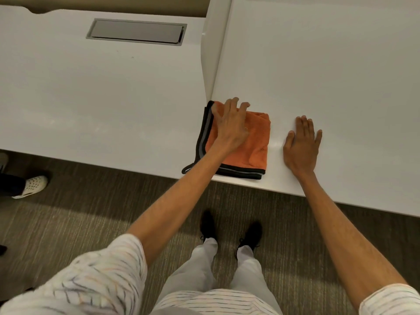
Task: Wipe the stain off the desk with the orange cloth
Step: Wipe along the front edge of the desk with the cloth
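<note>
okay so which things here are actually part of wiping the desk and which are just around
Part of the job:
folded orange cloth with black trim
white desk surface
left hand, spread flat on the cloth
right hand, flat on the desk

Just around:
grey rectangular cable hatch
white perforated shoe

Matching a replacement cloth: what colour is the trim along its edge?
Black with a grey stripe, bordering the orange cloth; the head view shows it.

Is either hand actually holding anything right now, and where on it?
Neither grips anything. The left hand presses flat on the far left part of the folded orange cloth; the right hand rests bare on the desk.
</note>
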`<action>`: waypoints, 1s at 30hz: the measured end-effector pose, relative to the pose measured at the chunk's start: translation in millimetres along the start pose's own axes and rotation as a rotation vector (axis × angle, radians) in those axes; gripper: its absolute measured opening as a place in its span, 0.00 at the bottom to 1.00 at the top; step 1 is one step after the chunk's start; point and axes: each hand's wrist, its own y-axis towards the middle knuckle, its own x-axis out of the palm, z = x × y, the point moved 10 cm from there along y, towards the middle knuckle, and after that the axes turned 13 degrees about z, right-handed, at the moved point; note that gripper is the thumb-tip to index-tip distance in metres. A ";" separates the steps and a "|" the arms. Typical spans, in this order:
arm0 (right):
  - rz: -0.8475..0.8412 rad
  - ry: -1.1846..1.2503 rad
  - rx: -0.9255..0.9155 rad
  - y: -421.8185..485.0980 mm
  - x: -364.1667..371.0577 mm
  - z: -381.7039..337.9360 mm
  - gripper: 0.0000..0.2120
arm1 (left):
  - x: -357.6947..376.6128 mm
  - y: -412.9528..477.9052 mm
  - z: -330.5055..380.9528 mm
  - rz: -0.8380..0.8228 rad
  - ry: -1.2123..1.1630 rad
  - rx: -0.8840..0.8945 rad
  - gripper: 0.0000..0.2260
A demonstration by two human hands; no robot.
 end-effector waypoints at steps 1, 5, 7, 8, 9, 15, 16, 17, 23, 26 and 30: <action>0.001 0.003 -0.001 0.0 0.1 -0.3 0.25 | 3.7 9.4 4.9 -0.052 0.053 0.053 0.32; -0.003 -0.002 -0.005 0.5 -0.3 -1.1 0.25 | 32.1 31.0 23.1 -0.396 0.052 0.123 0.44; 0.002 -0.001 -0.009 0.2 -0.2 -1.3 0.25 | 43.9 32.0 28.3 -0.494 0.049 0.156 0.47; 0.005 -0.003 -0.010 0.0 -0.3 -1.1 0.25 | 46.3 32.2 28.7 -0.503 0.059 0.167 0.46; 0.005 -0.004 -0.009 0.0 -0.1 -0.5 0.25 | 47.0 31.8 27.8 -0.498 0.065 0.172 0.43; 0.012 -0.004 -0.007 1.4 2.4 0.7 0.25 | 31.7 36.3 18.1 -0.311 -0.056 0.150 0.14; 0.014 0.000 -0.003 1.7 2.1 1.1 0.25 | 24.2 36.8 19.6 -0.261 -0.083 0.158 0.14; 0.016 0.003 -0.002 1.3 1.9 1.2 0.25 | 15.1 38.2 21.2 -0.212 -0.111 0.164 0.15; 0.027 0.022 -0.013 0.5 -0.9 0.7 0.24 | -87.2 56.1 15.2 0.115 -0.593 -0.015 0.13; 0.031 0.022 -0.013 -0.1 -1.7 -0.3 0.24 | -130.8 36.5 15.7 0.241 -0.818 0.022 0.11; 0.020 0.025 -0.007 -0.7 0.2 1.1 0.24 | -124.7 -4.5 -8.1 0.203 -0.641 0.020 0.10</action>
